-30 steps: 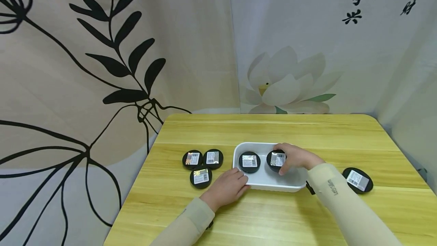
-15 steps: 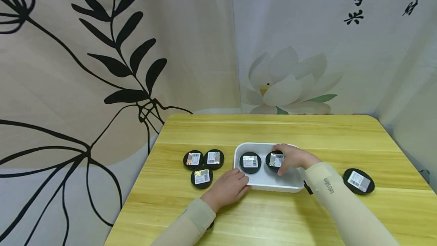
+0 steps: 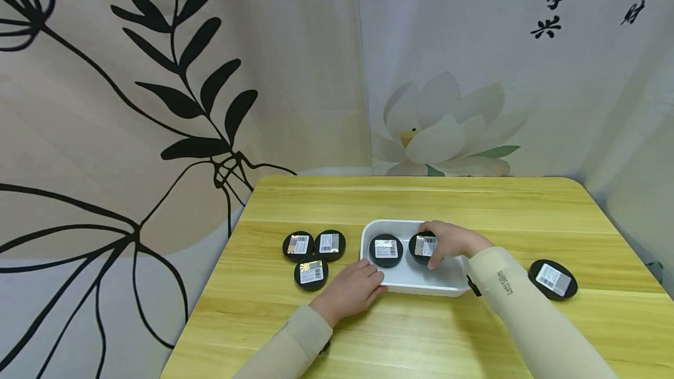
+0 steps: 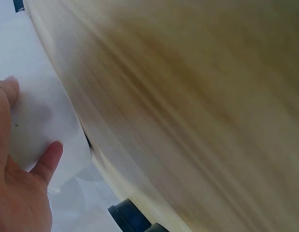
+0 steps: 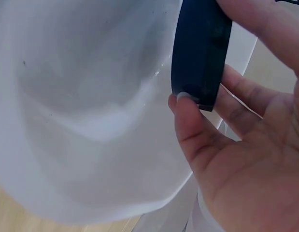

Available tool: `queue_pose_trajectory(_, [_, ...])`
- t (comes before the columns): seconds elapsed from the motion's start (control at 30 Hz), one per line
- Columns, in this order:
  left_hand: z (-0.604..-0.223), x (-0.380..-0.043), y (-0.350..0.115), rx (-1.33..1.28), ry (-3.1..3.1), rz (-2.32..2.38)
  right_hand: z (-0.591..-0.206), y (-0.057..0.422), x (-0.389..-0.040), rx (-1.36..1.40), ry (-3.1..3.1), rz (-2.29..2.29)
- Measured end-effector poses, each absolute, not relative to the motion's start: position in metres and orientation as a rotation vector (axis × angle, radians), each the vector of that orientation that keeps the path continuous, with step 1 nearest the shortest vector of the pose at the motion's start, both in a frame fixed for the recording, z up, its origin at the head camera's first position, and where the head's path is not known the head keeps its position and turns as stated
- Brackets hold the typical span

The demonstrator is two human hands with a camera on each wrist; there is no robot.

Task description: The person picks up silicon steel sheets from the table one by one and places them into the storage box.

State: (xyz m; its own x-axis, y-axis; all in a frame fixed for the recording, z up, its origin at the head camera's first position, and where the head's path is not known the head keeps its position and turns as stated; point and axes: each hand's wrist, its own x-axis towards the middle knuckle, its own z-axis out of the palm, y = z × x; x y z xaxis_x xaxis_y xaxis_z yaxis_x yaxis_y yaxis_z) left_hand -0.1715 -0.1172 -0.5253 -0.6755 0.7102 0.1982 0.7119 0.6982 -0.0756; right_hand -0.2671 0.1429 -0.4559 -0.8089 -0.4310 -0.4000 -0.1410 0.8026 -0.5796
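Observation:
A white rectangular tray (image 3: 392,281) stands mid-table. My left hand (image 3: 351,288) holds its front left corner; in the left wrist view the thumb lies against the outer wall. My right hand (image 3: 455,241) grips a round black container (image 3: 425,246) by its edge over the tray, as the right wrist view also shows in side view (image 5: 200,53). The container has a silvery barcode label on top. Whether it touches the tray floor, I cannot tell. Another black container (image 3: 386,251) with a label lies at the left end inside the tray.
Left of the tray, three black labelled containers (image 3: 310,274) lie clustered on the wooden table (image 3: 400,332). One more black container (image 3: 553,280) lies to the right, beside the right sleeve. A patterned cloth (image 3: 316,75) hangs behind the table.
My right hand has shifted slightly left with the container, closer to the one in the tray. The left hand has stayed at the tray's corner.

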Motion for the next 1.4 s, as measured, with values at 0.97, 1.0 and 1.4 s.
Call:
queue_pose_trajectory(0.97, [-0.525,-0.173,-0.118,-1.179,-2.648,0.0,-0.456,0.126,-0.268,-0.575,2.501,-0.671])
queue_pose_trajectory(1.0, [-0.525,-0.173,-0.118,-1.179,-2.646,-0.003,-0.456,0.125,-0.268,-0.568,2.503,-0.664])
queue_pose_trajectory(1.4, [-0.522,-0.172,-0.119,-1.163,-2.671,-0.022,-0.455,0.112,-0.269,-0.586,2.507,-0.596])
